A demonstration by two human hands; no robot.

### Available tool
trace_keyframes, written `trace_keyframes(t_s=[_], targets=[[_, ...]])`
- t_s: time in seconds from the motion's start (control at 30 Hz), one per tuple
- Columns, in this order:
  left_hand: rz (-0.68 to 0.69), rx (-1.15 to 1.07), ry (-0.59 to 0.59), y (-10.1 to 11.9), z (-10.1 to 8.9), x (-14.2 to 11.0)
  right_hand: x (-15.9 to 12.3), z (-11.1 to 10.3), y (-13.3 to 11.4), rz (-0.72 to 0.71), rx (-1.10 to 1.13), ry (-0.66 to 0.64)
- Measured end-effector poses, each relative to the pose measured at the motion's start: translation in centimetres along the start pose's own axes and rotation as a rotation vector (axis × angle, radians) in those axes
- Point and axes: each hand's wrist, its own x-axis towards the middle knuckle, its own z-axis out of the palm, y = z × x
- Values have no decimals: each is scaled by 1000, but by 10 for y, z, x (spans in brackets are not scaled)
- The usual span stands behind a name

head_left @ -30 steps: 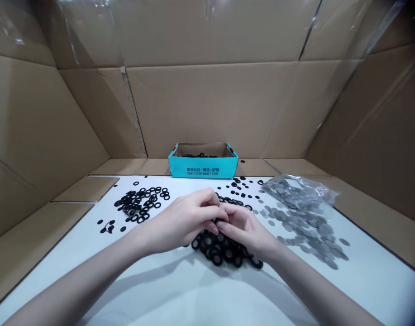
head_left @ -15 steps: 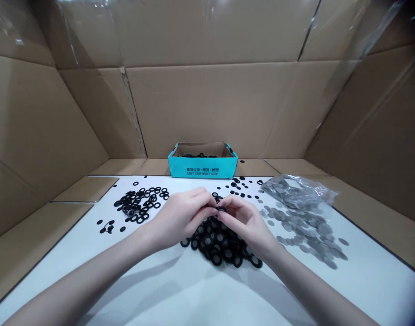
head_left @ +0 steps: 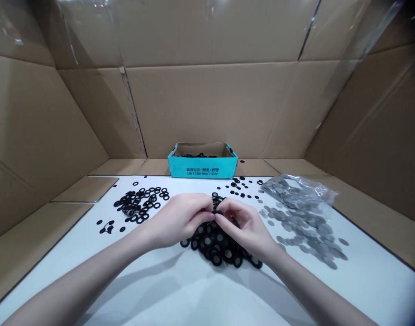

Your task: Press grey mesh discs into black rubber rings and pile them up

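Heap of black rubber rings (head_left: pixel 217 244) sits near the middle of a white desk (head_left: pixel 166 290), many of them showing grey centres, and bare forearms reach in toward it from the bottom corners of the view. The left hand (head_left: pixel 178 220) and the right hand (head_left: pixel 246 226) face each other just above the heap, their curled fingers almost meeting. Both grips are narrow, closing in on a small black ring (head_left: pixel 218 212) at the top of the heap. The fingers partly hide that ring, so which of them actually bear its weight cannot be told.

Beyond the hands, more small black rings lie scattered on the desk toward the far edge. To the left, a looser cluster of black rings (head_left: pixel 139 201) spreads out with a few strays nearer the desk's left side. On the right, flat grey metal discs (head_left: pixel 304 226) fan across the surface, running up to a clear plastic bag (head_left: pixel 295 190) with more of the same discs inside. At the far edge stands a teal cardboard box (head_left: pixel 202 167) printed "CAN'T STOP WON'T STOP", with black rings visible inside it. Brown corrugated cardboard walls (head_left: pixel 221 108) enclose the desk on three sides.
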Motion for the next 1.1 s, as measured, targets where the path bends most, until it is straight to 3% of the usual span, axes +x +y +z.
trace_keyframes(t_s=[0.2, 0.3, 0.43, 0.63, 0.77, 0.93, 1.1], targets=[[13, 200, -53, 2, -1, -1, 0, -4, -6, -147, -112, -71], [38, 228, -26, 1, -1, -2, 1, -5, -4, -60, -60, -106], [91, 122, 50, 0, -2, -1, 2, -4, 1, 113, 219, -121], [217, 120, 124, -7, 4, 0, 1, -2, 3, 221, 509, -172], [274, 105, 109, -8, 6, 0, 1, -3, 1, 238, 553, -213], [285, 102, 5, -5, 0, 0, 1, -4, 1, 189, 543, -267], [344, 106, 19, -7, -5, 2, 0, -3, 2, 206, 472, -240]])
